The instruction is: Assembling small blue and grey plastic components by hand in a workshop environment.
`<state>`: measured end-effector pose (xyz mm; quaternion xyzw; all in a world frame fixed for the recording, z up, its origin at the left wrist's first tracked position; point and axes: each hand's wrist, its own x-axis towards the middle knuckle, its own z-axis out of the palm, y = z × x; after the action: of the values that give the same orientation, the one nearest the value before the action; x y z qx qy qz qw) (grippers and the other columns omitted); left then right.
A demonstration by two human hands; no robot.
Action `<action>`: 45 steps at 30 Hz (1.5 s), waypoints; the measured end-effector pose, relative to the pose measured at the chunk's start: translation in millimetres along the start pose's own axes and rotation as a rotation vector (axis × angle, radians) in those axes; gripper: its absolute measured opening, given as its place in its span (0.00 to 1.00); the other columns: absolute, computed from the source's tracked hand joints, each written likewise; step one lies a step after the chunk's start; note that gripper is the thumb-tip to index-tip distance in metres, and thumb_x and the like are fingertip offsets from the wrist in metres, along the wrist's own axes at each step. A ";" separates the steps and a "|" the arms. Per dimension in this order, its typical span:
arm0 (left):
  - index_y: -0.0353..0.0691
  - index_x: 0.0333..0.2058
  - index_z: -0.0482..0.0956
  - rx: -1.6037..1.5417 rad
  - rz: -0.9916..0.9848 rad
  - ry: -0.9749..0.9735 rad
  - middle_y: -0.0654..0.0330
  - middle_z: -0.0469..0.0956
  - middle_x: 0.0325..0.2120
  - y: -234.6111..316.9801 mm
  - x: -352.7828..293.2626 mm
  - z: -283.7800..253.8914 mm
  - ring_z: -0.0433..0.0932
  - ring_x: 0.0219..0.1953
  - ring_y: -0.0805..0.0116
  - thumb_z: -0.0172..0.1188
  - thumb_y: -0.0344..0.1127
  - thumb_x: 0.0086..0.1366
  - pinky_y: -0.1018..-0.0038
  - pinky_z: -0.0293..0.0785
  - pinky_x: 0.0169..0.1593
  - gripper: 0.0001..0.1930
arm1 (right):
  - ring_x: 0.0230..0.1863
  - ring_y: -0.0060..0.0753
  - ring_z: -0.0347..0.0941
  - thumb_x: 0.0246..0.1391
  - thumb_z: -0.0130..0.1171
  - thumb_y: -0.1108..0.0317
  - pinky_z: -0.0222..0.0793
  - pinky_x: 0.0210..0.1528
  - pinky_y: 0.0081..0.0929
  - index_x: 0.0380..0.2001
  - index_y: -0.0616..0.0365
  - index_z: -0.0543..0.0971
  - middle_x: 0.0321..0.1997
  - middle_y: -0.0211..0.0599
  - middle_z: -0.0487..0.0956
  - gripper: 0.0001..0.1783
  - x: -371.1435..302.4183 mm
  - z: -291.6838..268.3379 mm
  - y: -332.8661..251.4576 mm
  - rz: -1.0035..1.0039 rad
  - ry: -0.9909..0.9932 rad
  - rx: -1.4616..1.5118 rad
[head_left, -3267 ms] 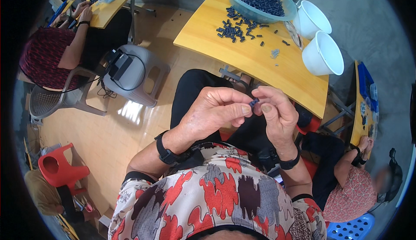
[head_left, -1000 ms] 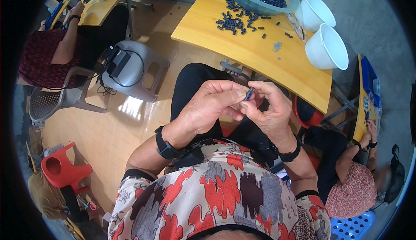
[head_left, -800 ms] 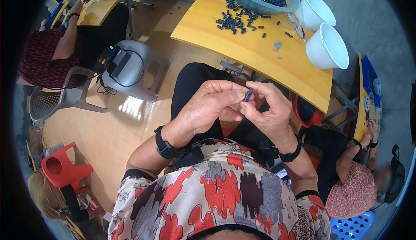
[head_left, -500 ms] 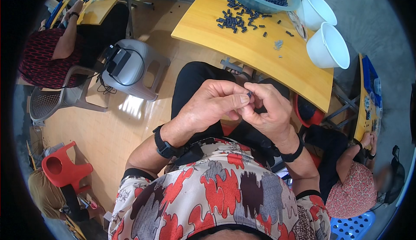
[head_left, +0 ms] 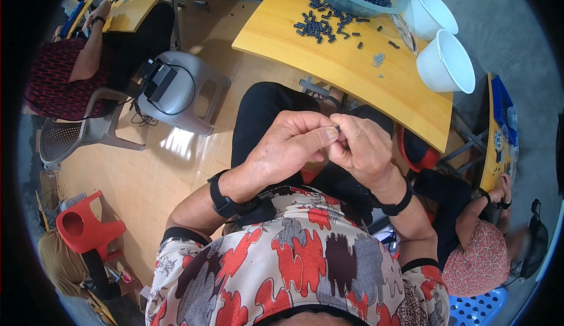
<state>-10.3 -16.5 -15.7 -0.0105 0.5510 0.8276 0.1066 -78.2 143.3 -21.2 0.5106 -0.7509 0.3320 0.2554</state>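
My left hand (head_left: 288, 146) and my right hand (head_left: 365, 148) meet above my lap, short of the table's front edge. Both are closed, thumbs and forefingers pinched together at the tips. Between them shows a bit of a small dark part (head_left: 338, 129); fingers cover most of it. On the yellow table (head_left: 376, 85) lies a loose heap of similar short dark cylindrical parts (head_left: 315, 27). A little cluster of tiny grey pieces (head_left: 378, 59) sits nearer to me.
A translucent bluish basin (head_left: 367, 12) full of dark parts stands at the table's back. Two white buckets (head_left: 445, 67) are at its right. A red container (head_left: 424, 160) sits below. Left is a grey stool (head_left: 202, 99) with a black device. Other people sit at tables on both sides.
My hands stay pinched together in nearly the same place. The right hand's fingers have shifted slightly, and less of the dark part shows. Table things stay put.
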 end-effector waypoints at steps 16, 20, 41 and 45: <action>0.35 0.35 0.78 -0.153 -0.037 0.031 0.63 0.78 0.29 -1.1 9.9 -1.2 0.75 0.29 0.79 0.51 0.35 0.65 0.83 0.73 0.32 0.10 | 0.22 0.28 0.72 0.36 0.64 0.76 0.70 0.23 0.21 0.39 0.63 0.76 0.26 0.35 0.76 0.20 1.7 4.4 2.7 0.158 -0.034 0.120; 0.36 0.37 0.78 -0.191 -0.078 0.042 0.65 0.78 0.29 2.6 13.4 -1.3 0.75 0.30 0.81 0.51 0.37 0.65 0.83 0.72 0.33 0.11 | 0.24 0.22 0.72 0.37 0.65 0.78 0.71 0.24 0.17 0.39 0.62 0.76 0.26 0.35 0.76 0.20 2.5 3.3 2.5 0.349 0.011 0.312; 0.35 0.43 0.77 -0.183 -0.175 0.058 0.57 0.79 0.35 -1.9 15.0 -9.7 0.77 0.34 0.73 0.52 0.36 0.64 0.79 0.76 0.33 0.13 | 0.23 0.36 0.74 0.42 0.60 0.74 0.69 0.26 0.28 0.33 0.59 0.75 0.22 0.39 0.75 0.11 4.7 -52.4 83.4 0.487 0.108 -0.141; 0.33 0.42 0.76 -0.189 -0.166 0.071 0.53 0.79 0.35 -2.6 16.1 -11.1 0.78 0.33 0.68 0.52 0.35 0.64 0.76 0.78 0.33 0.13 | 0.25 0.37 0.76 0.47 0.58 0.71 0.70 0.28 0.27 0.38 0.60 0.76 0.27 0.41 0.78 0.12 7.2 -88.9 147.0 0.609 0.207 -0.339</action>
<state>-26.7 -23.0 -24.6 -0.0954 0.4712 0.8633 0.1536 -214.4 244.4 6.7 0.1776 -0.8830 0.3137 0.3007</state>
